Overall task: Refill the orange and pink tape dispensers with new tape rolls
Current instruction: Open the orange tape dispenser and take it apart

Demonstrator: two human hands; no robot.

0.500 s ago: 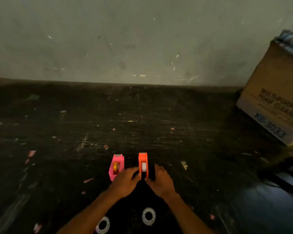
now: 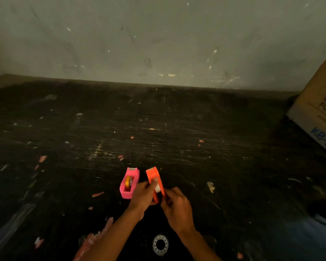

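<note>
The orange tape dispenser (image 2: 154, 178) is tilted to the left, with a white tape roll (image 2: 158, 187) showing inside it. My left hand (image 2: 143, 195) grips its left side, thumb pressed on the roll. My right hand (image 2: 177, 206) pinches its near end from the right. The pink tape dispenser (image 2: 129, 183) stands on the dark table just to the left, with a yellow-brown roll (image 2: 128, 182) in it, and neither hand touches it. A white tape roll (image 2: 160, 244) lies flat on the table between my forearms.
A cardboard box (image 2: 320, 112) leans at the right edge. The grey wall (image 2: 158, 38) closes the back of the scratched black table (image 2: 177, 129). Small pink and white scraps dot the surface. Something dark lies at the lower right.
The orange dispenser has been lifted and tipped to the left. Both hands have closed more tightly on it. Only one loose white roll shows now, against two before.
</note>
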